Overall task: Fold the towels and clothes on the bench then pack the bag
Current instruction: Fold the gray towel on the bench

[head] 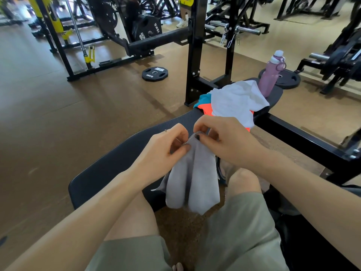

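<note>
From the head view, the left hand [166, 147] and right hand [224, 139] are both pinching the top edge of a grey towel [193, 177], fingers [184, 148] curled on the cloth, which is hanging over the tabletop [117, 153] between the knees. Farther along, a white cloth [236, 100] is lying on orange clothes [207, 109], beside a pink bottle [270, 75].
</note>
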A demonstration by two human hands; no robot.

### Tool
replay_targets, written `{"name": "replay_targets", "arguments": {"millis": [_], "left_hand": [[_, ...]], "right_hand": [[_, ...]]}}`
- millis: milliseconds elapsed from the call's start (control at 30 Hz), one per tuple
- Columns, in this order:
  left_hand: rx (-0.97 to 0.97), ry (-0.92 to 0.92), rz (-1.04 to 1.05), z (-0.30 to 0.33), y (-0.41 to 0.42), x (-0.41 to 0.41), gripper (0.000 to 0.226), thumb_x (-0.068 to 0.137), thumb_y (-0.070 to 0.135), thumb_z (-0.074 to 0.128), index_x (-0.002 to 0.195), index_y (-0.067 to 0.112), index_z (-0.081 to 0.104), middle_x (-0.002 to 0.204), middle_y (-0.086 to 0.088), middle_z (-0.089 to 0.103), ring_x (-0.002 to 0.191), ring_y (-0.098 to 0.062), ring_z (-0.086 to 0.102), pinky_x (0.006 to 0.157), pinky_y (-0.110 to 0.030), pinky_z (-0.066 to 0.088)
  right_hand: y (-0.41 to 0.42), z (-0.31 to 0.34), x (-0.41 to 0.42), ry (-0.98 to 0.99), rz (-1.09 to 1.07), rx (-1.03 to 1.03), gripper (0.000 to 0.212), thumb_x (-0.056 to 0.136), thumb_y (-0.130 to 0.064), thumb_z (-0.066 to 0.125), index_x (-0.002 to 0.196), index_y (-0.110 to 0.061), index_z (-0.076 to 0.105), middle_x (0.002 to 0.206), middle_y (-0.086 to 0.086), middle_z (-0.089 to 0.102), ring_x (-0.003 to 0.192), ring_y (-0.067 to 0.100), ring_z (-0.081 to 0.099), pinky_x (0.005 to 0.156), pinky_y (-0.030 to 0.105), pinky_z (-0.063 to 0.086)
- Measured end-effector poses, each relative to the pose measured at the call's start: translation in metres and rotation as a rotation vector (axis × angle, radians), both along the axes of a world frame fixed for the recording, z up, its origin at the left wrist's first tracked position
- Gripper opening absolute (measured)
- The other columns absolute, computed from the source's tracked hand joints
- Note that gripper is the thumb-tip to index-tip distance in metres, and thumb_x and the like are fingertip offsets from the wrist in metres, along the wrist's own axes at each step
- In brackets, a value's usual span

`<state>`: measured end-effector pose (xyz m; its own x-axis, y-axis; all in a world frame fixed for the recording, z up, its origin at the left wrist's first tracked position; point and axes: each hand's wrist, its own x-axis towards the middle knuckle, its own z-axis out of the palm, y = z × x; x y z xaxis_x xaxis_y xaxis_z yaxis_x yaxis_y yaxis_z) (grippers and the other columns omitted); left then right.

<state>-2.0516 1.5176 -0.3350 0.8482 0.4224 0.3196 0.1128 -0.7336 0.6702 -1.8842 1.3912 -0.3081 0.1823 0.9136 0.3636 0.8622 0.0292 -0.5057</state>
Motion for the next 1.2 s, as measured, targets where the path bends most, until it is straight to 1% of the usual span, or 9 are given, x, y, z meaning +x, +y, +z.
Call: {"name": "replay_targets", "arguments": {"millis": [200,400,567,733,833,900,1033,1133,1200], "left_hand": [[0.201,-0.022,0.006,-0.018,0.002,-0.003,0.011,0.097,0.014,0.064,0.105,0.019,0.059,0.098,0.007,0.059,0.086,-0.015,0.061,0.074,-0.038,0.056],[0.401,-0.078,0.007,-0.027,0.001,-0.005,0.018,0.1,0.011,0.06,0.116,0.018,0.057,0.111,0.0,0.056,0.087,-0.016,0.057,0.072,-0.034,0.056],[0.344,-0.075,0.009,-0.029,-0.001,-0.005,0.009,0.1,0.015,0.058,0.108,0.014,0.061,0.098,0.003,0.056,0.08,-0.014,0.054,0.07,-0.031,0.051],[0.372,0.042,0.019,-0.046,-0.004,-0.01,0.005,0.099,0.022,0.059,0.103,0.019,0.06,0.095,0.01,0.053,0.076,-0.007,0.051,0.067,-0.029,0.053],[0.294,0.174,0.071,-0.058,-0.012,-0.015,0.016,0.102,0.029,0.056,0.11,0.019,0.064,0.103,0.01,0.056,0.087,-0.007,0.055,0.077,-0.025,0.053],[0.259,0.239,0.103,-0.064,-0.015,-0.02,0.018,0.102,0.032,0.055,0.111,0.02,0.065,0.105,0.012,0.054,0.089,-0.005,0.054,0.079,-0.023,0.051],[0.312,0.355,0.105,-0.067,-0.021,-0.033,0.017,0.1,0.033,0.054,0.102,0.02,0.064,0.098,0.01,0.053,0.082,-0.008,0.055,0.074,-0.029,0.054],[0.402,0.417,0.121,-0.066,-0.022,-0.043,0.038,0.096,0.045,0.037,0.087,0.018,0.063,0.089,0.007,0.051,0.075,-0.012,0.054,0.069,-0.032,0.053],[0.429,0.421,0.138,-0.064,-0.023,-0.046,0.039,0.095,0.043,0.036,0.087,0.018,0.064,0.087,0.007,0.05,0.074,-0.012,0.054,0.068,-0.034,0.054]], "right_hand": [[0.002,0.0,0.0,-0.046,-0.032,0.01,0.008,0.096,-0.015,0.061,0.099,-0.021,0.064,0.082,-0.008,0.066,0.073,0.009,0.061,0.063,0.027,0.05],[0.001,0.005,0.002,-0.04,-0.038,0.009,0.009,0.095,-0.013,0.062,0.099,-0.02,0.066,0.083,-0.006,0.067,0.073,0.01,0.06,0.063,0.019,0.046],[-0.002,0.006,0.002,-0.046,-0.028,0.015,0.009,0.095,-0.012,0.062,0.1,-0.018,0.066,0.084,-0.006,0.067,0.074,0.011,0.06,0.066,0.02,0.047],[-0.006,0.012,0.002,0.057,-0.067,0.14,0.008,0.096,-0.01,0.064,0.099,-0.017,0.065,0.082,-0.008,0.063,0.074,0.008,0.06,0.066,0.011,0.045],[-0.009,0.018,0.005,0.122,-0.088,0.221,0.01,0.096,-0.007,0.062,0.1,-0.016,0.064,0.083,-0.009,0.063,0.073,0.005,0.061,0.066,0.011,0.045],[-0.01,0.019,0.01,0.169,-0.12,0.269,0.01,0.095,-0.008,0.06,0.1,-0.017,0.064,0.085,-0.008,0.064,0.07,0.008,0.061,0.066,0.017,0.047],[-0.012,0.015,0.026,0.222,-0.216,0.289,0.012,0.094,-0.016,0.058,0.098,-0.026,0.063,0.089,-0.009,0.066,0.068,0.008,0.06,0.069,0.034,0.052],[-0.015,0.008,0.039,0.255,-0.293,0.267,0.015,0.095,-0.017,0.058,0.095,-0.032,0.062,0.087,-0.01,0.066,0.065,0.006,0.057,0.069,0.044,0.056],[-0.015,0.002,0.044,0.303,-0.333,0.263,0.016,0.094,-0.02,0.06,0.093,-0.035,0.063,0.087,-0.014,0.067,0.07,0.006,0.06,0.074,0.049,0.057]]}}
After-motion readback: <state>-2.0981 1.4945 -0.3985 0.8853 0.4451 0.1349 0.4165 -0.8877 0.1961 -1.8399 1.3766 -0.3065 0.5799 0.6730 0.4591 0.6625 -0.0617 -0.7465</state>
